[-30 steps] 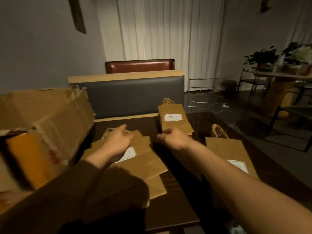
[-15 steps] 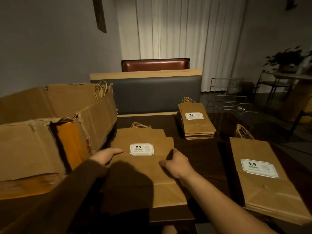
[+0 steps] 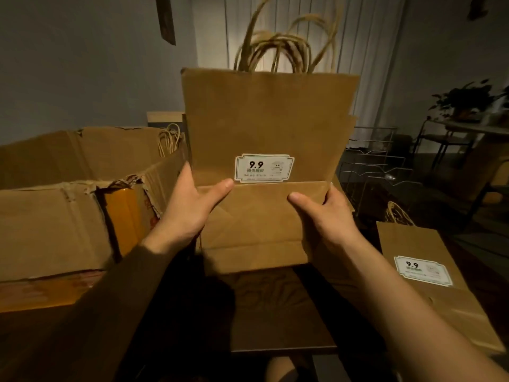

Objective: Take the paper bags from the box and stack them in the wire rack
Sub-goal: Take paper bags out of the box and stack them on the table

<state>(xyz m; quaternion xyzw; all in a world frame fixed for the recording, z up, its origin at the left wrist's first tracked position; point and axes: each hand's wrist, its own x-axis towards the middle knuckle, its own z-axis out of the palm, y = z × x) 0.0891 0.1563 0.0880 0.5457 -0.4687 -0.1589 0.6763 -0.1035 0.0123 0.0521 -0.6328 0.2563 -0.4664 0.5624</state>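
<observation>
Both hands hold a bundle of flat paper bags (image 3: 264, 128) upright, lifted off the dark table (image 3: 275, 307), twine handles (image 3: 283, 48) sticking up on top. L hand (image 3: 187, 208) grips the bundle's lower left edge, thumb pressed on the front just left of the white "9.9" label (image 3: 264, 168), fingers hidden behind the paper. R hand (image 3: 327, 213) grips the lower right edge the same way, thumb across the folded bottom flap, fingers behind. Cardboard box (image 3: 82, 188) sits just left of the L hand, flaps open, more twine handles poking out at its far corner. Wire rack (image 3: 371, 166) stands beyond the R hand, partly hidden by the bundle. Another stack of bags (image 3: 429, 285) lies flat on the table to the right of the R forearm, label up.
</observation>
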